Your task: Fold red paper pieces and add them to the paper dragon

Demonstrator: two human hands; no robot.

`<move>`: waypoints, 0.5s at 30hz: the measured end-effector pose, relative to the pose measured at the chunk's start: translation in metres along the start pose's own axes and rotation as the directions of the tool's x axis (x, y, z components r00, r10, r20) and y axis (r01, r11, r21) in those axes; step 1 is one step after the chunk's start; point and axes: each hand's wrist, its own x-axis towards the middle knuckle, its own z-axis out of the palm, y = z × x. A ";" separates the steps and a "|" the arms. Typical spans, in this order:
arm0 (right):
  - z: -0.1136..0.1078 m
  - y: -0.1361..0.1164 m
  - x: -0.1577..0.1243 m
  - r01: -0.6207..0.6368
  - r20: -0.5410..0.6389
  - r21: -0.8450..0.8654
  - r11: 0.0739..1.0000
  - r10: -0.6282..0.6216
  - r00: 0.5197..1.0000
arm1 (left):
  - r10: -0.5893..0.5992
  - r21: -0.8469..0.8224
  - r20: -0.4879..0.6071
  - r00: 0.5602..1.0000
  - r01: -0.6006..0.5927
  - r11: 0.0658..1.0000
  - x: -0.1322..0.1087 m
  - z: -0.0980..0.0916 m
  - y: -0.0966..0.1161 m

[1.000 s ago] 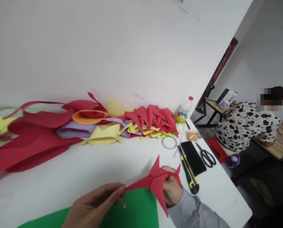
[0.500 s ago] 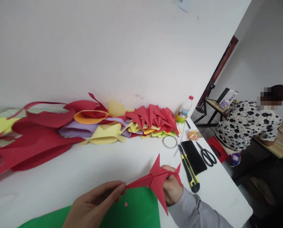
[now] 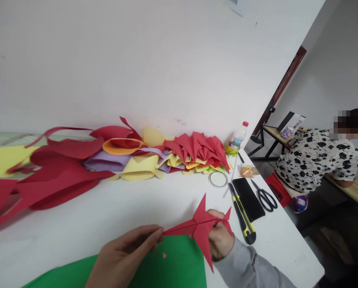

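A red folded-paper figure (image 3: 201,226) with several pointed arms is held up between both hands, above the table's near part. Its long thin tip is pinched between the thumb and fingers of my left hand (image 3: 131,250). My right hand (image 3: 223,240), in a grey sleeve, grips the other end from behind, and part of its fingers is hidden by the paper. Below lies a green sheet (image 3: 179,264) with a tiny pink paper scrap (image 3: 165,255) on it.
Right of my hands lie a yellow-black box cutter (image 3: 241,216), a black phone (image 3: 249,199) and scissors (image 3: 266,197). A tape roll (image 3: 218,179), red paper pieces (image 3: 193,148) and a bottle (image 3: 239,136) stand behind. A person (image 3: 317,156) sits at another table.
The view has shifted slightly, so the table's things appear a little further right. Both hands keep their hold on the red paper figure, with hardly any movement.
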 end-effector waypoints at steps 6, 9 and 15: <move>0.002 -0.001 0.000 0.023 0.014 -0.005 1.000 -0.023 1.000 | 0.009 -0.008 -0.003 1.000 -0.009 1.000 -0.001 0.000 0.000; 0.002 -0.001 0.000 0.043 0.026 -0.019 0.999 -0.043 0.999 | 0.010 0.000 0.005 1.000 -0.010 1.000 0.000 -0.001 -0.002; 0.000 0.001 0.001 0.023 0.013 -0.020 1.000 -0.022 1.000 | 0.027 -0.005 0.001 1.000 -0.027 1.000 0.003 0.002 -0.003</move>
